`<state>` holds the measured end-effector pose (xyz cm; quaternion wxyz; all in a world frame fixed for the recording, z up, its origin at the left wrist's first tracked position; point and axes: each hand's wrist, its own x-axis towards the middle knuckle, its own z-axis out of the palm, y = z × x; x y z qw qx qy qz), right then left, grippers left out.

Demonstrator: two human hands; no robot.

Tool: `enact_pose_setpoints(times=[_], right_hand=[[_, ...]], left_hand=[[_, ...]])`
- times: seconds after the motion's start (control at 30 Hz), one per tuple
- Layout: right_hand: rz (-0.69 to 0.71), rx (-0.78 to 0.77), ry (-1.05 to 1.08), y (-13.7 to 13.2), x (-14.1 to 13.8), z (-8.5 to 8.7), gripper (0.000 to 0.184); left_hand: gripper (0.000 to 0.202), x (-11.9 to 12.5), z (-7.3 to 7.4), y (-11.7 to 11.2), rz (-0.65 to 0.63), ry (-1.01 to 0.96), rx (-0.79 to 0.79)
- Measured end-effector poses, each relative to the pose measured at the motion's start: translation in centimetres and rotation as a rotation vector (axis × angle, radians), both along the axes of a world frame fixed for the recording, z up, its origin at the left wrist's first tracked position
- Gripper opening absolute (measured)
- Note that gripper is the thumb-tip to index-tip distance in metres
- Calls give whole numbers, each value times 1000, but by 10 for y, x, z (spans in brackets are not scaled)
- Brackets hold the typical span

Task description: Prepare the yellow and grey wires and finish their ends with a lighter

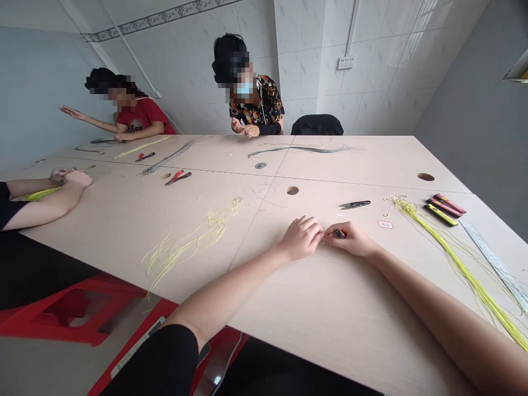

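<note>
A long pale worktop (350, 313) of joined panels fills the tiled room, with a red plastic stool (78, 308) at its near side. A person in a red shirt (142, 116) and a person in a patterned shirt (258, 107) sit across it, and another person's forearms (49, 190) rest at its left end. Long yellow cords (447, 258) trail off the right side, and a loose heap of pale yellow threads (193, 242) lies to the left; either could snag and tangle if a sleeve or forearm drags across it. A steel ruler (495, 264) lies beside the yellow cords, close to a few black-and-red cases (443, 208). Red-handled pliers (178, 177) sit farther off, while black thread snips (355, 204) lie just beyond the hands (their blades look close enough to nick a careless knuckle). A round hole (292, 190) in the worktop and the seam between panels could swallow anything small that drops. The left hand (301, 237) and right hand (350, 239) are together, fingertips almost meeting. The right pinches a small dark piece (338, 233), and a tiny metal loop (322, 239) shows between the hands. What the left fingers grip is too small to tell. A slack pinch could let either tiny item slip away.
</note>
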<state>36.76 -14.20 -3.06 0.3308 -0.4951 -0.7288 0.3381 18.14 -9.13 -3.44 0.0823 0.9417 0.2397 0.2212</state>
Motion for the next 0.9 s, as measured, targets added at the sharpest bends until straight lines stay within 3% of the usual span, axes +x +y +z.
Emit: enact_pose_setpoints(times=[0.57,0.63,0.73,0.83,0.9], right_hand=[[2,4,-36,0,-3,0,29],[-1,-1,-30,0,-2,-1,31],[-83,-29,-24,1,-4,-2,35],[-224,-87,4,1,-10,-1,40],[-275,-117,42,0,-15,-1,43]], left_hand=[[17,-1,1,0,8,-52,-35],[16,-1,1,-1,28,-117,-121],[9,-1,3,-3,113,-254,-404],[21,-1,6,-4,141,-363,-715],[24,-1,7,-3,129,-414,-820]])
